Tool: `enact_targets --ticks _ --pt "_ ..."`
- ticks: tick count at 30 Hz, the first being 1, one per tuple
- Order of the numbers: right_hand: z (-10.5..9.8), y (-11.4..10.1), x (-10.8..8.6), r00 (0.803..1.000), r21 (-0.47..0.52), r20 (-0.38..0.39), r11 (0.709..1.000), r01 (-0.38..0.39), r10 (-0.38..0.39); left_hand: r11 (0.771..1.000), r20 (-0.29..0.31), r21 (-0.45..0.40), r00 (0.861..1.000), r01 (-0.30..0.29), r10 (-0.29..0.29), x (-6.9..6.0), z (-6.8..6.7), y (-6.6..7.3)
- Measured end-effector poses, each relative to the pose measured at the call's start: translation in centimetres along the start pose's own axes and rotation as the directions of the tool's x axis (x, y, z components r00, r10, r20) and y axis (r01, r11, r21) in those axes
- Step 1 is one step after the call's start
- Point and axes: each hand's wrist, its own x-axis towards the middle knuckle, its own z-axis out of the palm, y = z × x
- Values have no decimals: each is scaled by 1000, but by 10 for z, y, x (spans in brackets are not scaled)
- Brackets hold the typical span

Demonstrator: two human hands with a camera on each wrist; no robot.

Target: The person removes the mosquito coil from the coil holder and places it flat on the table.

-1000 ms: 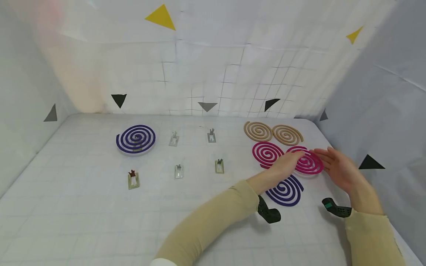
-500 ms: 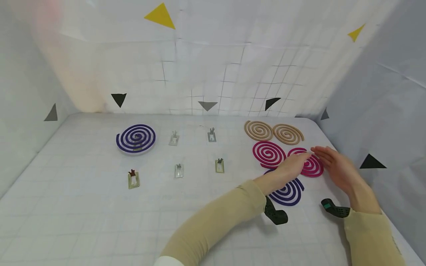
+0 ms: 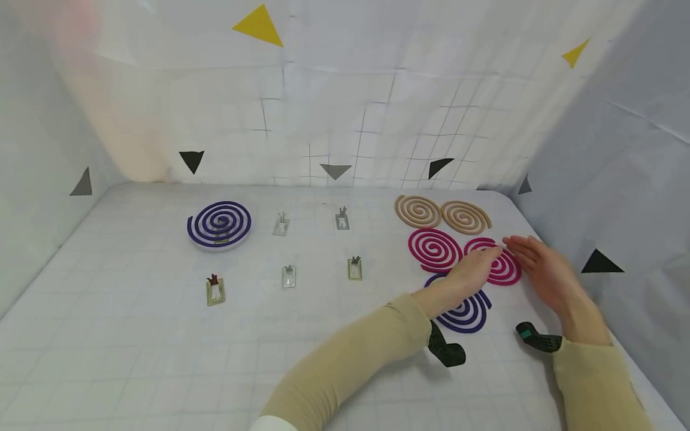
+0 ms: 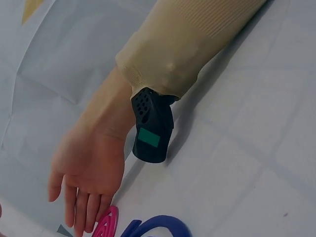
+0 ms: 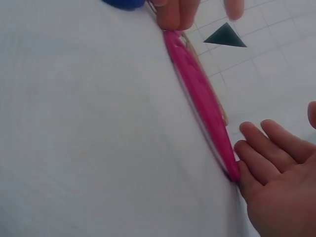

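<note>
A pink mosquito coil (image 5: 203, 101) lies nearly flat on the white table at the right, between the two hands. My left hand (image 3: 468, 270) reaches across to its near-left edge and hides part of it; the fingers look extended. At the opposite edge my right hand (image 3: 548, 272) stands on its side, palm inward, fingers straight. In the right wrist view, fingertips from both hands appear to touch the coil's two ends. A second pink coil (image 3: 433, 250) lies just left of it. Below my left wrist a blue coil (image 3: 474, 323) is partly covered.
Two tan coils (image 3: 466, 217) lie behind the pink ones. Another blue coil (image 3: 218, 245) rests on a small metal stand at the back left. Several small stands (image 3: 288, 278) stand across the middle and left. A grey side wall (image 3: 636, 197) rises close by my right hand.
The pink coil has come down a little onto the table between my hands. My left hand has shifted slightly right; over the last half second both hands stay almost still.
</note>
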Motion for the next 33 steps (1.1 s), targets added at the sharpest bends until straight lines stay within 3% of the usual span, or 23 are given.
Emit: enact_targets --ticks 5,16,26,33 --pt "3 1 3 1000 112 -13 994 -2 3 1000 -56 -1 998 29 -29 1 2 1" --pt "7 0 3 999 148 -39 989 1 5 999 -69 -29 998 12 -14 3 0 -2" --pt "9 0 3 999 164 -40 987 7 -1 1000 -84 5 996 18 -17 7 -1 0" --pt "9 0 3 999 158 -37 988 -3 9 999 -83 -28 996 24 -26 6 -1 1"
